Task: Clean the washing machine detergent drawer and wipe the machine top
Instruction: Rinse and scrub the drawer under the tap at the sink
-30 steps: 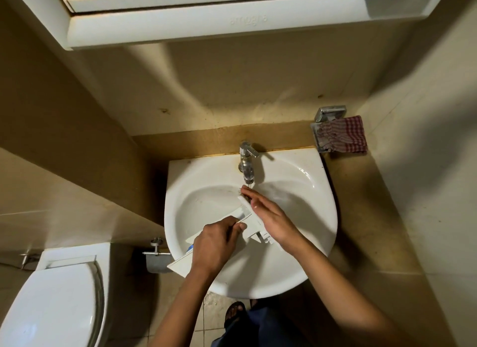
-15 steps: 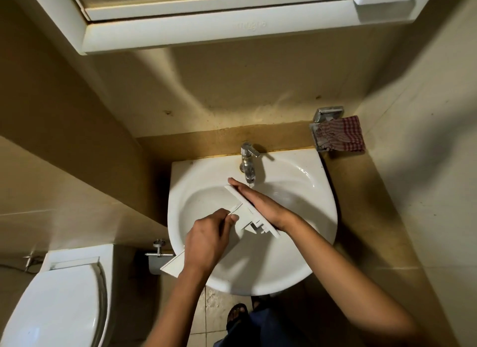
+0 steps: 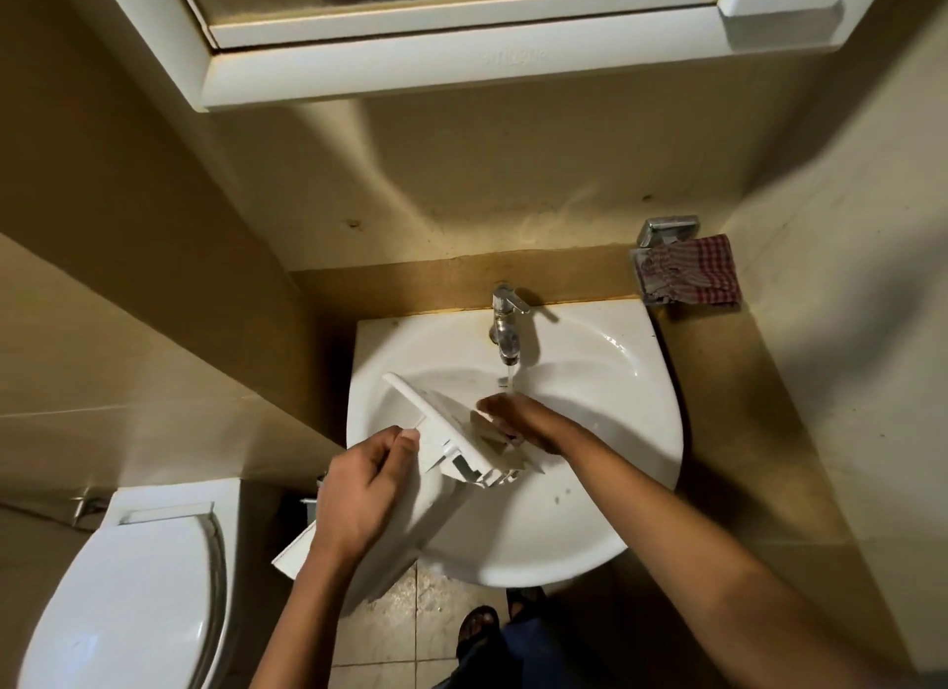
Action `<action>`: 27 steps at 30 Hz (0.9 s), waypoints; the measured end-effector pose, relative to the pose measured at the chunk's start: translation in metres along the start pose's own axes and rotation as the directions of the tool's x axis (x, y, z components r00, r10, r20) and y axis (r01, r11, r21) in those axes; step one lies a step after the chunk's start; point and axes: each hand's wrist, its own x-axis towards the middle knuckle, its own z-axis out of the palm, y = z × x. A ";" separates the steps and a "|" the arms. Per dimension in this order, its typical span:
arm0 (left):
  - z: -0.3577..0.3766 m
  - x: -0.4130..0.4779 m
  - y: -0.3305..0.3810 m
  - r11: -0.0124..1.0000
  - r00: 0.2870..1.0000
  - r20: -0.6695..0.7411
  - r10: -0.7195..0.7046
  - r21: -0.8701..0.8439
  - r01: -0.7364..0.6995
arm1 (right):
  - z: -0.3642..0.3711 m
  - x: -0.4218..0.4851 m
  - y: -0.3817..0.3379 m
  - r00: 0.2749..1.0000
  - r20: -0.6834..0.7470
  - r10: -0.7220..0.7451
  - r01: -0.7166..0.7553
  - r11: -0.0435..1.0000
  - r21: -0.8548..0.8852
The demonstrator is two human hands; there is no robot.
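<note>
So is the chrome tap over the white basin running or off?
Running: a thin stream of water falls from the chrome tap toward the right hand at the white plastic detergent drawer.

One drawer (image 3: pixel 445 431), two hands (image 3: pixel 359 488) (image 3: pixel 520 423)

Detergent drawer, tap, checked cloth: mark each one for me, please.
detergent drawer (image 3: pixel 442 422): head view, on its pale flat panel.
tap (image 3: pixel 504 325): head view, on the chrome spout.
checked cloth (image 3: pixel 692 273): head view, middle of the hanging fabric.
</note>
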 end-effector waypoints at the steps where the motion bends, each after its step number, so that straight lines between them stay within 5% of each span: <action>1: -0.003 0.003 -0.004 0.999 0.999 0.016 -0.041 -0.004 0.041 | -0.005 0.006 0.004 0.997 -0.075 0.025 -0.010 0.981 0.196; 3: -0.009 0.009 -0.009 0.994 0.992 0.056 -0.111 0.014 0.110 | -0.013 0.014 0.008 0.978 -0.165 0.130 0.001 0.784 0.621; 5: -0.013 0.017 -0.012 0.987 0.983 0.094 -0.158 0.034 0.156 | -0.019 0.019 0.006 0.973 -0.159 0.166 0.035 0.577 0.816; 18: -0.015 0.042 -0.017 0.983 0.984 0.074 -0.161 0.096 0.154 | -0.018 0.037 -0.002 0.986 -0.027 0.165 0.004 0.135 0.991; 23: -0.010 0.045 -0.016 0.980 0.986 0.033 -0.166 0.115 0.161 | 0.018 0.002 -0.029 0.996 0.084 0.018 -0.085 0.247 0.965; 27: -0.002 0.047 -0.011 0.977 0.989 0.039 -0.145 0.162 0.137 | 0.056 -0.041 -0.071 0.970 0.157 -0.188 0.070 0.828 0.557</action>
